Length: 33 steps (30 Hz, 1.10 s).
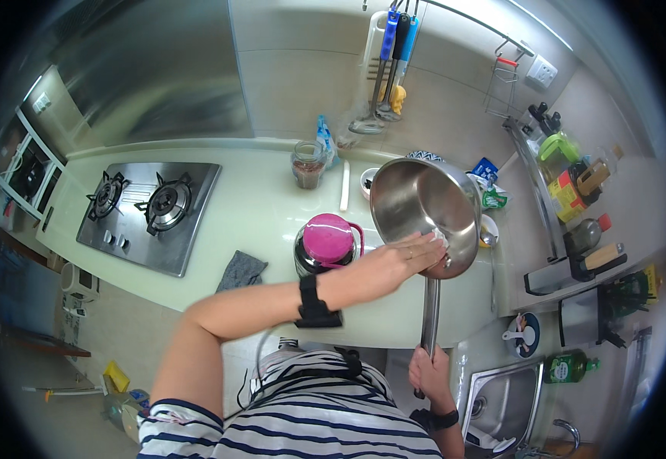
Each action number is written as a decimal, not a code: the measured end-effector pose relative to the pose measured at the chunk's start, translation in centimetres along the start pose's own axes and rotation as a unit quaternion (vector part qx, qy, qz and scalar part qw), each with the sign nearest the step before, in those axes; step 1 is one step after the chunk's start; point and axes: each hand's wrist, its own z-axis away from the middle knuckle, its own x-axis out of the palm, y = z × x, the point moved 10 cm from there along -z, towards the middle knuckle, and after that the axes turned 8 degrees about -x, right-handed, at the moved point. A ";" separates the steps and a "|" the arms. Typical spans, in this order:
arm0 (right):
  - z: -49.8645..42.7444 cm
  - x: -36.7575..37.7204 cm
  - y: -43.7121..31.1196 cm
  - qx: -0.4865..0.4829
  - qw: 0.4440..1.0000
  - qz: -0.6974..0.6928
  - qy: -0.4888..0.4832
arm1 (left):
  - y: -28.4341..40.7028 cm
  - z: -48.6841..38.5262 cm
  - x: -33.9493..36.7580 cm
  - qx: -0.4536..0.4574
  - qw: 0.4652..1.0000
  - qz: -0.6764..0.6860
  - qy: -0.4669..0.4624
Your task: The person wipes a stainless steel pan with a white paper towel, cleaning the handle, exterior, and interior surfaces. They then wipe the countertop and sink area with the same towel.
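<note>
A stainless steel saucepan is tilted, its open mouth facing me, above the right part of the counter. My right hand grips its long metal handle near the end. My left hand reaches across with its fingers inside the pan, pressing a crumpled white tissue or cloth against the inner wall near the rim. Below my left forearm, a dark pot or jug with a pink lid stands on the counter. A grey cloth lies to its left.
A two-burner gas hob is at the left. A glass jar, a white stick-like object and a small bowl stand behind. Ladles hang on the wall. At right are a steel sink, a dish-soap bottle and a condiment shelf.
</note>
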 end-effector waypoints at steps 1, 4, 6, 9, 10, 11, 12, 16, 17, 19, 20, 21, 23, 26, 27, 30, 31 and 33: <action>0.1 -0.3 0.0 0.004 1.000 -0.007 0.011 | 0.1 0.2 0.4 0.038 0.996 -0.067 -0.037; 0.4 -0.6 0.6 0.036 0.999 0.008 0.011 | -2.4 -0.1 -1.0 0.029 0.947 -0.318 -0.040; 0.1 0.3 -0.2 -0.003 0.999 -0.013 -0.031 | -2.4 -0.3 -1.8 -0.004 0.968 -0.251 -0.012; -0.2 -0.2 0.0 0.015 0.999 -0.041 -0.010 | -0.7 0.4 0.8 -0.084 0.994 0.035 -0.059; -0.3 0.3 0.1 0.025 0.998 -0.052 -0.038 | -0.1 0.5 0.6 -0.045 0.998 0.016 -0.033; -0.3 -1.0 -0.1 0.021 0.999 -0.035 0.010 | 0.1 0.9 1.7 -0.026 0.997 -0.027 -0.071; -0.3 -1.6 0.0 0.029 0.999 -0.016 0.033 | -1.0 1.1 1.0 -0.019 0.994 -0.099 -0.036; -0.1 -1.2 -0.1 0.046 0.998 -0.036 0.002 | -5.7 1.5 -0.3 0.026 0.981 -0.192 -0.003; 0.0 -0.7 0.0 0.056 0.997 -0.046 -0.015 | -5.8 1.7 -0.3 0.009 0.990 -0.136 0.030; -0.2 -0.8 -0.4 0.041 0.998 -0.049 0.005 | -4.4 1.9 2.1 -0.014 0.999 -0.028 0.018; -0.2 -0.3 -1.0 0.021 0.999 -0.043 -0.020 | -2.0 2.3 3.1 0.042 0.994 -0.098 0.029; -0.1 -0.8 -0.8 0.039 0.998 -0.040 0.006 | -1.0 2.0 3.8 0.030 0.997 -0.063 0.028; 0.2 -1.0 -1.2 0.052 0.998 -0.020 0.007 | -1.9 1.2 2.8 -0.047 0.996 0.062 0.044; 0.7 -1.4 -2.3 0.053 0.998 -0.015 0.005 | -6.1 0.4 0.8 -0.205 0.884 0.418 0.047; 0.9 -1.3 -2.7 0.052 0.998 -0.018 -0.007 | -6.6 0.3 0.4 -0.229 0.824 0.517 0.042; 1.5 -1.5 -3.0 0.076 0.996 -0.040 0.005 | -7.0 0.6 0.0 -0.296 0.680 0.671 0.032; 1.6 -1.4 -3.0 0.081 0.996 -0.047 0.006 | -6.6 0.7 -0.1 -0.301 0.659 0.689 0.037; 1.6 -1.4 -3.0 0.084 0.995 -0.056 0.005 | -6.1 1.0 -0.1 -0.315 0.622 0.715 0.049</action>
